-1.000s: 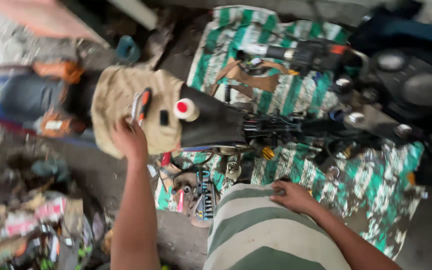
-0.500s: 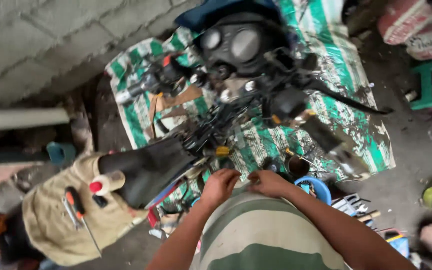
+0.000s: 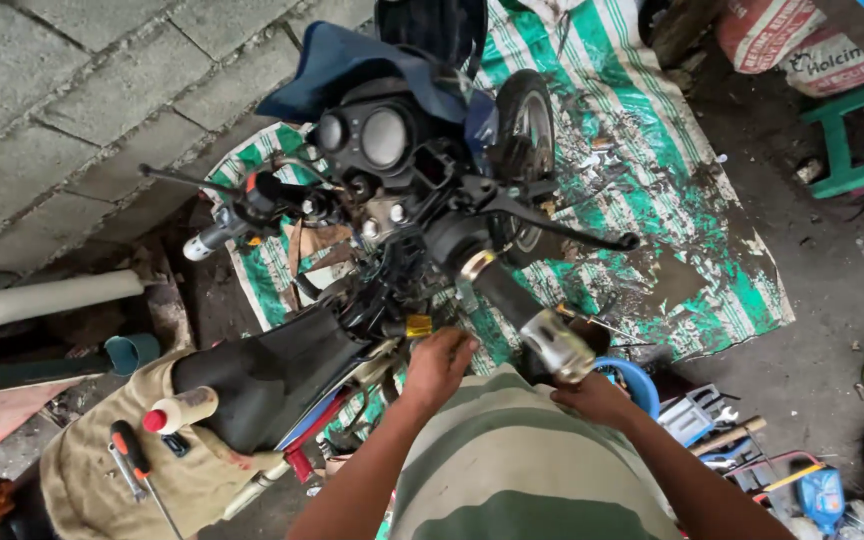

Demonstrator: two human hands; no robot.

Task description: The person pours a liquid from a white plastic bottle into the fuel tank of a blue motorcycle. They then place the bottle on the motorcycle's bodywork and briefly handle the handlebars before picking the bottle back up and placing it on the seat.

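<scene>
1. Pipe (image 3: 47, 300): pale, laid along the base of the block wall at far left; a teal pipe end (image 3: 132, 352) is seen just below it.

2. Tan cloth (image 3: 112, 470): spread over the motorcycle's seat. On it are laid a screwdriver (image 3: 130, 452) with a red and black handle and a small bottle (image 3: 180, 410) with a red cap, lying on its side. Contents of the bottle cannot be told.

3. Motorcycle (image 3: 392, 230): stripped, standing on a green and white striped tarpaulin (image 3: 672, 200), handlebars turned, twin gauges facing up. A small yellow part (image 3: 419, 325) is set in the frame below the steering head.

4. Left hand (image 3: 439, 365): fingers curled down onto the frame just under the yellow part. Whether anything is pinched beneath them cannot be told; the fingertips are hidden.

5. Right hand (image 3: 597, 397): placed just under the metal end of the near handlebar grip (image 3: 555, 343), fingers bent. It cannot be told if the grip is clasped or merely touched.

6. Handling note, as a judgement: the work at the frame would be best done with the bar kept steady by the right hand, so the front end is not swung while the left works in the tight gap.

7. Blue bowl (image 3: 635, 380): on the ground beside the right hand, largely hidden; contents not visible.

8. Loose tools (image 3: 697, 415): heaped on the floor at right, wrenches among them.

9. Sacks (image 3: 802, 45) and a green stool (image 3: 852, 140): top right; the sacks are closed, contents unseen.
</scene>
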